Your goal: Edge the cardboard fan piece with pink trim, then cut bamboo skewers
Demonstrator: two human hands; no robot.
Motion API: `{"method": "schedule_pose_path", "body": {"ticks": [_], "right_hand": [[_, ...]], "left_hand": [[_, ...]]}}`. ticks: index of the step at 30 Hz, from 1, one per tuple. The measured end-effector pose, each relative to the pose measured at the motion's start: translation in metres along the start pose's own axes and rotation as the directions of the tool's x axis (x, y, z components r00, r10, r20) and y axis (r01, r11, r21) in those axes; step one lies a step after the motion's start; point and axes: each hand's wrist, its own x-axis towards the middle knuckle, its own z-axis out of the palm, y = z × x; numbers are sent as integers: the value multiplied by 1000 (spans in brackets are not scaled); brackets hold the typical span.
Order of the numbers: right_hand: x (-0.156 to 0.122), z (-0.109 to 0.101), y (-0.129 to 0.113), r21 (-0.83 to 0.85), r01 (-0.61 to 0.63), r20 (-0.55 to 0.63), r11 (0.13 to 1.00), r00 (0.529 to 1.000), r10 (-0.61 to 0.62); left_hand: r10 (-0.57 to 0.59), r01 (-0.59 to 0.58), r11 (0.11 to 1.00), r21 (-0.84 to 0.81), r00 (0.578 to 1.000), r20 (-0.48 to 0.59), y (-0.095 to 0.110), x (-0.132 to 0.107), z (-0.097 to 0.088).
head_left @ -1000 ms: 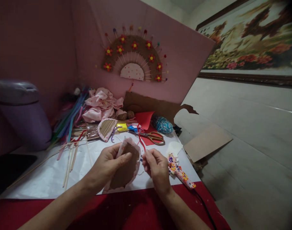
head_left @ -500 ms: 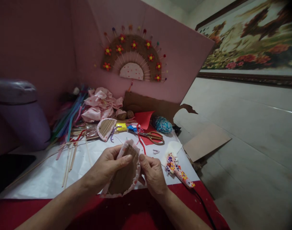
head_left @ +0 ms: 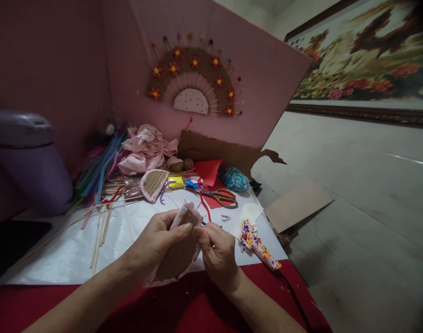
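My left hand (head_left: 156, 243) is closed on a half-round cardboard piece (head_left: 178, 254) wrapped in pink dotted fabric, held tilted above the white paper (head_left: 69, 249). My right hand (head_left: 216, 252) pinches the same piece at its right edge, fingers pressed on the fabric border. A second fabric-edged cardboard piece (head_left: 154, 183) lies flat further back. A flower-patterned glue gun (head_left: 258, 247) rests just right of my right hand, its black cord running off the red table cover (head_left: 183, 310).
Scissors (head_left: 220, 197) on red paper, a blue yarn ball (head_left: 235, 179), crumpled pink fabric (head_left: 145, 150), wooden skewers (head_left: 102, 229), coloured strips (head_left: 96, 169) lie behind. A finished fan decoration (head_left: 194, 78) hangs on the pink board. A purple bin (head_left: 31, 162) stands left; loose cardboard (head_left: 298, 203) lies right.
My right hand has moved left from beside the cardboard piece onto its right edge and closed there. The piece has tipped and sunk slightly in my left hand.
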Motion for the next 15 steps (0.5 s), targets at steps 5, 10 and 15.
{"method": "schedule_pose_path", "body": {"ticks": [5, 10, 15], "right_hand": [[0, -1, -1, -78, 20, -9, 997, 1000, -21], [5, -6, -12, 42, -98, -126, 994, 987, 102], [5, -4, -15, 59, -212, -107, 975, 970, 218]], "left_hand": [[36, -33, 995, 93, 999, -35, 1, 0, -2], [54, -51, 983, 176, 998, -15, 3, -2, 3], [146, -171, 934, 314, 984, 103, 3, -2, 9]]}}
